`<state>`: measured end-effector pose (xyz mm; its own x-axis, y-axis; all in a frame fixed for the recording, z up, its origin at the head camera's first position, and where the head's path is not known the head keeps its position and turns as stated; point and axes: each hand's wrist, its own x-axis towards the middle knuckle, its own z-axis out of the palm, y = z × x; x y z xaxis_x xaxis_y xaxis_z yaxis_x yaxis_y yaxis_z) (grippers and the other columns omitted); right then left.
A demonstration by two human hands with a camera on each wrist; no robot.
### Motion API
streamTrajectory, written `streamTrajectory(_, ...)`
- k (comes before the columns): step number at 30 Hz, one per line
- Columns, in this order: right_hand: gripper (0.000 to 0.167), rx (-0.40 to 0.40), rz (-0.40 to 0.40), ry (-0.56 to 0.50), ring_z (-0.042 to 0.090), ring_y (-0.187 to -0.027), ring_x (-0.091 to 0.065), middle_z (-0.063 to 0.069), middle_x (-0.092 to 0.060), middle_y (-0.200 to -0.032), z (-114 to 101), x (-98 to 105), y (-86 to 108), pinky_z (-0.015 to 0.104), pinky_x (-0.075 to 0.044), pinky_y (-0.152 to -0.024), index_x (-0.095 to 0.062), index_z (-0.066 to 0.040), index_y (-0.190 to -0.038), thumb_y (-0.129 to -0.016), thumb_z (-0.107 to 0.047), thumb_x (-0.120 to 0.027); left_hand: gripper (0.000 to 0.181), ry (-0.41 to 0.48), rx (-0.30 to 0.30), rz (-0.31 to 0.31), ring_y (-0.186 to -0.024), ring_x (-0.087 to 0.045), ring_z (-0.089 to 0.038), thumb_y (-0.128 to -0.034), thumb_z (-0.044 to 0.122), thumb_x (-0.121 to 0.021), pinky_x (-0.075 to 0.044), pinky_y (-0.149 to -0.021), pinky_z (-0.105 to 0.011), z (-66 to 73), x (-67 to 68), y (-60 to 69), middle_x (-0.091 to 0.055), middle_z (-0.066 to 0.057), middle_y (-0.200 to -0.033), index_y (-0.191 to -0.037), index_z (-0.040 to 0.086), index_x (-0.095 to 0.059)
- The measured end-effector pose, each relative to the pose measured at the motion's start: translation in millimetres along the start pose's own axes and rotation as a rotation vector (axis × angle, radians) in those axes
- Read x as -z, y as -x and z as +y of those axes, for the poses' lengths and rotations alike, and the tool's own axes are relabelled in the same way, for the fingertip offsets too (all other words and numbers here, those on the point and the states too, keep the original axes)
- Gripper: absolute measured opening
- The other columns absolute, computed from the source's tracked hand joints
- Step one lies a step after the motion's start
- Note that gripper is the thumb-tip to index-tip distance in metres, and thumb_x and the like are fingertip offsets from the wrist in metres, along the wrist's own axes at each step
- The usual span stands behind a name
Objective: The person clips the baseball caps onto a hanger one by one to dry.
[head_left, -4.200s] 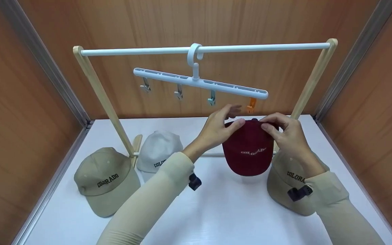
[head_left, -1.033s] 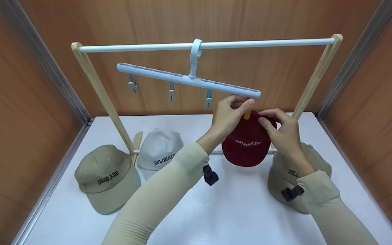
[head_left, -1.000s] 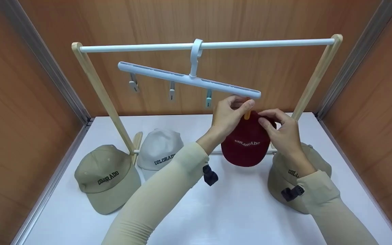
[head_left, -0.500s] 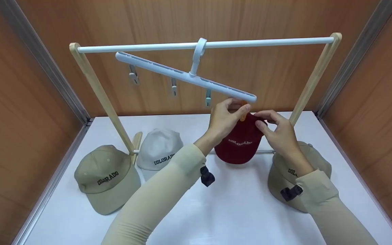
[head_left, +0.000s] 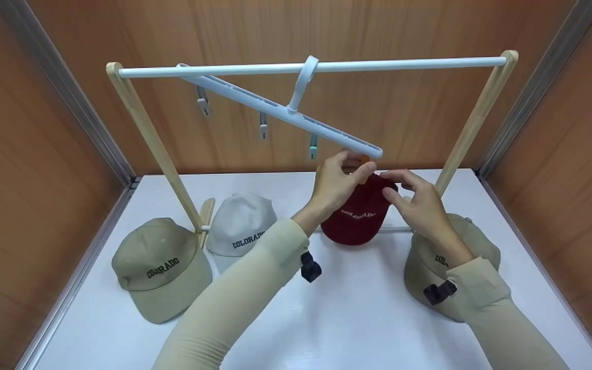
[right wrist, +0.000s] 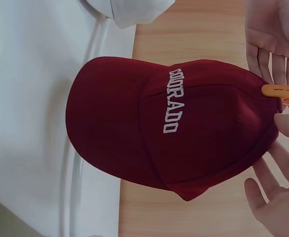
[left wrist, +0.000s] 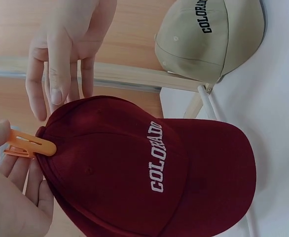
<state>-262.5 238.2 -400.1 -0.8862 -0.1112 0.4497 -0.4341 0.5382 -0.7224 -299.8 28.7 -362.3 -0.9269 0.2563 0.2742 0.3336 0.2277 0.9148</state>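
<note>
In the head view, a dark red cap [head_left: 360, 208] with white COLORADO lettering hangs below the low right end of a pale blue clip hanger [head_left: 280, 110]. An orange clip [left wrist: 33, 143] bites the top of its crown in the left wrist view. My left hand [head_left: 334, 180] pinches that clip between thumb and fingers. Beside the crown's right side is my right hand [head_left: 419, 203], its fingers extended and loosely spread around the fabric edge. In the right wrist view the right thumb lies close to the clip; whether it touches the cap is hard to tell.
The hanger hooks over a white rail [head_left: 404, 65] on a wooden stand, its left end tilted up against the rail. Three more clips hang from it. On the white table lie a khaki cap [head_left: 160, 262], a white cap [head_left: 242, 221] and another khaki cap [head_left: 452, 246] under the right forearm.
The left hand has taken hold of the orange clip, which now grips the red cap. Hanger tilt has steepened, right end lower. The cap has shifted left, and the right hand's fingers have loosened.
</note>
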Motion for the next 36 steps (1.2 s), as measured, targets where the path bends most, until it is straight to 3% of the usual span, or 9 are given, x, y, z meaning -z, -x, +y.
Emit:
streamTrajectory(11, 0.038, 0.027, -0.015, 0.053, 0.031, -0.141, -0.055, 0.008, -0.065, -0.145, 1, -4, 0.5, 0.058, -0.043, -0.115, -0.067, -0.009, -0.140, -0.102, -0.008, -0.071, 0.041, 0.017, -0.008, 0.002, -0.107, -0.072, -0.011, -0.1008, 0.034, -0.075, -0.060, -0.094, -0.028, -4.1, -1.5, 0.0, -0.076, 0.000, -0.119, -0.135, 0.013, -0.068)
streamTrajectory(26, 0.044, -0.013, -0.042, 0.044, 0.035, -0.147, -0.048, 0.013, -0.054, -0.157, 3, -7, 9.5, 0.060, -0.040, -0.119, -0.062, -0.010, -0.147, -0.103, -0.012, -0.071, 0.050, -0.115, -0.012, -0.009, -0.121, -0.068, -0.014, -0.0998, 0.031, -0.076, -0.056, -0.105, -0.034, -19.2, 8.1, 3.8, -0.075, 0.001, -0.130, -0.146, 0.017, -0.063)
streamTrajectory(36, 0.048, 0.000, -0.040, 0.036, 0.035, -0.147, -0.048, 0.013, -0.054, -0.157, 2, -6, 14.8, 0.062, -0.041, -0.117, -0.061, -0.009, -0.147, -0.101, -0.009, -0.073, 0.052, -0.124, -0.053, -0.029, -0.128, -0.066, -0.016, -0.0978, 0.029, -0.079, -0.053, -0.109, -0.038, -27.2, 23.5, 7.7, -0.073, 0.002, -0.135, -0.146, 0.021, -0.063)
